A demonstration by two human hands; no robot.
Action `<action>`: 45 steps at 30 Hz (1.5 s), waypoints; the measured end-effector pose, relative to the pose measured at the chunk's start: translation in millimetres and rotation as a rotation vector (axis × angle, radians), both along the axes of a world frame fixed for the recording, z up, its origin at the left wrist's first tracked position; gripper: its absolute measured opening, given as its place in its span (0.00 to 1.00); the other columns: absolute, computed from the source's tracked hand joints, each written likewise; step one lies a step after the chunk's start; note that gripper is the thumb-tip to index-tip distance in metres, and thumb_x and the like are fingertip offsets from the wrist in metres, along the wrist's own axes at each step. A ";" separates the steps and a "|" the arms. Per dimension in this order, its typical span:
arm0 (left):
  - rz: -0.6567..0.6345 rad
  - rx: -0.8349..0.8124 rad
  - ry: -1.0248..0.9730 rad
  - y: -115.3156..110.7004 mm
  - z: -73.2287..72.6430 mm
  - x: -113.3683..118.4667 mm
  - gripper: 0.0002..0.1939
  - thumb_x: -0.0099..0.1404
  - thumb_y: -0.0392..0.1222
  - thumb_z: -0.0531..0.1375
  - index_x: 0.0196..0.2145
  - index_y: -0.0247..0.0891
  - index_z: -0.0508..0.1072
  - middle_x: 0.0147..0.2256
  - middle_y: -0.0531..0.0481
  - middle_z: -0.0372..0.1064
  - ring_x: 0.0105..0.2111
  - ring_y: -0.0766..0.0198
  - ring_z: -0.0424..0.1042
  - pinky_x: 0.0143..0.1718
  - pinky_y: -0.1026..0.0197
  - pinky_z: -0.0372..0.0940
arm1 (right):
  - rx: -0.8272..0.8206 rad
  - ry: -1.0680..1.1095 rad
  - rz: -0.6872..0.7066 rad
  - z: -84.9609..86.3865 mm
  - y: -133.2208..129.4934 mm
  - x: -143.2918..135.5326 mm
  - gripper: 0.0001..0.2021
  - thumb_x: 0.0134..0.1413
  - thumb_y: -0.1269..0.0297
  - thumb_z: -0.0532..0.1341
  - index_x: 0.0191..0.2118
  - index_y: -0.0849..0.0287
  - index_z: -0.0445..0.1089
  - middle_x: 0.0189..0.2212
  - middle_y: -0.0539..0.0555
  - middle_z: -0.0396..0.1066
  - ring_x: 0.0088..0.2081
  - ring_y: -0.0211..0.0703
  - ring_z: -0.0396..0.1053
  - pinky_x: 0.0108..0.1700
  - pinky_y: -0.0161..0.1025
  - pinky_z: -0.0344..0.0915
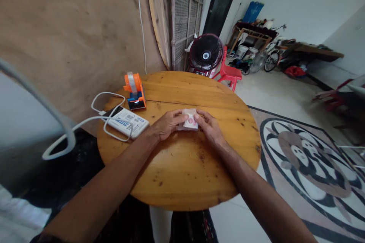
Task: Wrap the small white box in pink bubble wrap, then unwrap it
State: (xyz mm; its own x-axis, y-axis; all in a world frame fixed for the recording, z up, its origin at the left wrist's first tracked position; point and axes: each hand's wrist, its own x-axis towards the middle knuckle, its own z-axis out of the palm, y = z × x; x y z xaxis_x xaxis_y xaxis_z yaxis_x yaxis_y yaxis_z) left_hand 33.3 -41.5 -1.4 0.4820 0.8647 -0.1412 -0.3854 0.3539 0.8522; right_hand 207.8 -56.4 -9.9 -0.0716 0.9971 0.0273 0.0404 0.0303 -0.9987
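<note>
A small white packet with pink print (pixel 190 121), in what looks like clear wrapping, is held between both hands above the middle of the round wooden table (pixel 176 182). My left hand (pixel 169 124) grips its left side, the thumb on top. On the right side, my right hand (pixel 209 124) pinches it with thumb and fingers. The undersides of the fingers are hidden.
An orange and blue tape dispenser (pixel 136 93) and a white power bank (pixel 128 122) with a looping white cable (pixel 94 118) are at the table's left. Beyond the far edge are a fan (pixel 205 55) and a red chair (pixel 229 72).
</note>
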 end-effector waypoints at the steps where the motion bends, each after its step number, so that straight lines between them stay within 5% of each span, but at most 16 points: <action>1: 0.004 -0.003 -0.006 0.2 -0.4 -0.1 0.14 0.57 0.38 0.66 0.42 0.33 0.76 0.40 0.43 0.76 0.38 0.61 0.76 0.47 0.57 0.68 | 0.002 0.002 0.003 0.9 -0.8 0.3 0.30 0.44 0.42 0.66 0.49 0.57 0.65 0.34 0.55 0.76 0.37 0.47 0.74 0.42 0.44 0.69; 12: -0.025 -0.042 -0.078 2.0 -0.9 -2.2 0.16 0.54 0.37 0.65 0.41 0.27 0.76 0.37 0.41 0.76 0.37 0.61 0.75 0.44 0.59 0.68 | 0.103 -0.056 -0.041 7.1 -5.7 2.7 0.31 0.48 0.45 0.65 0.54 0.56 0.62 0.35 0.55 0.75 0.40 0.49 0.72 0.44 0.45 0.67; 18: 0.000 -0.081 -0.094 1.2 0.9 -2.6 0.10 0.54 0.34 0.65 0.36 0.28 0.77 0.33 0.44 0.76 0.33 0.63 0.73 0.41 0.59 0.69 | 0.222 -0.090 -0.121 9.3 0.2 13.7 0.23 0.46 0.47 0.66 0.45 0.55 0.68 0.39 0.55 0.73 0.41 0.46 0.70 0.45 0.44 0.66; 26: -0.063 -0.035 -0.040 -2.0 1.3 -0.8 0.14 0.53 0.35 0.66 0.39 0.30 0.76 0.34 0.44 0.76 0.33 0.63 0.74 0.42 0.59 0.68 | 0.359 -0.270 -0.134 6.6 9.5 26.2 0.19 0.45 0.59 0.66 0.45 0.54 0.70 0.42 0.55 0.73 0.41 0.46 0.71 0.40 0.43 0.63; 36: -0.116 -0.029 0.013 -7.1 4.5 2.7 0.17 0.50 0.35 0.69 0.39 0.31 0.77 0.35 0.45 0.76 0.32 0.65 0.73 0.40 0.62 0.66 | 0.580 -0.366 -0.165 8.4 6.6 24.9 0.05 0.53 0.60 0.64 0.33 0.54 0.76 0.41 0.54 0.75 0.43 0.45 0.72 0.41 0.41 0.64; 45: -0.123 -0.047 0.003 -6.7 7.6 0.5 0.16 0.50 0.36 0.69 0.38 0.31 0.77 0.32 0.46 0.76 0.30 0.66 0.73 0.39 0.62 0.66 | 0.425 -0.203 -0.145 8.9 5.2 27.7 0.08 0.55 0.58 0.62 0.33 0.55 0.75 0.35 0.52 0.76 0.40 0.44 0.72 0.48 0.45 0.65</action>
